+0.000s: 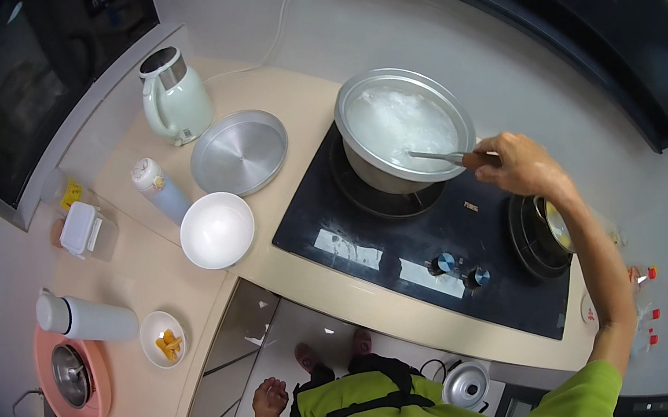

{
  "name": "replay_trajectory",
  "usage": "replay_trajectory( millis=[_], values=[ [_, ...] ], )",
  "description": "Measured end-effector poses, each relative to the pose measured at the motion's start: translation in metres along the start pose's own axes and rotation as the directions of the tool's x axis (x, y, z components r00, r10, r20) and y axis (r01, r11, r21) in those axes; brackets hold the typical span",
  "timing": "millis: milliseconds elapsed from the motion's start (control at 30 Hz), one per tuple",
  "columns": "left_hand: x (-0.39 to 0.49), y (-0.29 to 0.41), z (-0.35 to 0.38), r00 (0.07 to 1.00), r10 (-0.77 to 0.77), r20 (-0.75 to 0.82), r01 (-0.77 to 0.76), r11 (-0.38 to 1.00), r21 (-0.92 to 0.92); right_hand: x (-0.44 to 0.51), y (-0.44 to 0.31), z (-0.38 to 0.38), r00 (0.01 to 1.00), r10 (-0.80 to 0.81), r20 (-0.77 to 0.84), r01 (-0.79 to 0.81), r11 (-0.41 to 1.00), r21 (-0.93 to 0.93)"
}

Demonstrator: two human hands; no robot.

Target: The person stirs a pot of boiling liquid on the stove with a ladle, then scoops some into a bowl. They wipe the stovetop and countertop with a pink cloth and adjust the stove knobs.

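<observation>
My right hand [519, 164] grips the brown handle [481, 161] of a metal utensil [439, 157]. Its far end dips into white, bubbling liquid [400, 120], which hides the tip. The liquid fills much of a large round aluminium pot [374, 171] on the left burner [340, 173] of a black glass gas hob [368, 241]. Down by my side, away from the counter, my left hand [272, 396] hangs with its fingers loosely curled and nothing visible in it.
Left of the hob are a metal lid [240, 152], an electric kettle [181, 104], a white bowl [217, 230] and bottles. Yellow pieces lie in a small bowl [152, 347] near a pink basin [101, 388]. A smaller pot [556, 224] occupies the right burner.
</observation>
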State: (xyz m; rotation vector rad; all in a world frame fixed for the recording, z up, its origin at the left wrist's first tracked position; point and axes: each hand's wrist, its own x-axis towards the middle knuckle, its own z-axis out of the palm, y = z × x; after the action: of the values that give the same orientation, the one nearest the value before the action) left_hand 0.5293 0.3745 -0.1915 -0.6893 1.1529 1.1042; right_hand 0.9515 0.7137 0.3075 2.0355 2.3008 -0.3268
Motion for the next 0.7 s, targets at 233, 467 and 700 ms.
replay_trajectory(
  millis=[233,467,700],
  values=[
    [0.000,-0.004,-0.003,0.998,0.035,-0.060,-0.031,0.997,0.078,0.001,0.033,-0.009,0.957,0.179,0.229,-0.253,0.901,0.353],
    [0.003,0.005,0.005,0.996,-0.011,-0.086,0.018,0.996,0.088,-0.027,0.052,-0.007,0.975,0.162,0.151,-0.218,0.816,0.536],
    [0.010,0.014,0.017,0.996,0.000,-0.090,0.012,0.990,0.139,-0.047,0.050,-0.014,0.983,0.183,-0.021,-0.152,0.867,0.476]
  ],
)
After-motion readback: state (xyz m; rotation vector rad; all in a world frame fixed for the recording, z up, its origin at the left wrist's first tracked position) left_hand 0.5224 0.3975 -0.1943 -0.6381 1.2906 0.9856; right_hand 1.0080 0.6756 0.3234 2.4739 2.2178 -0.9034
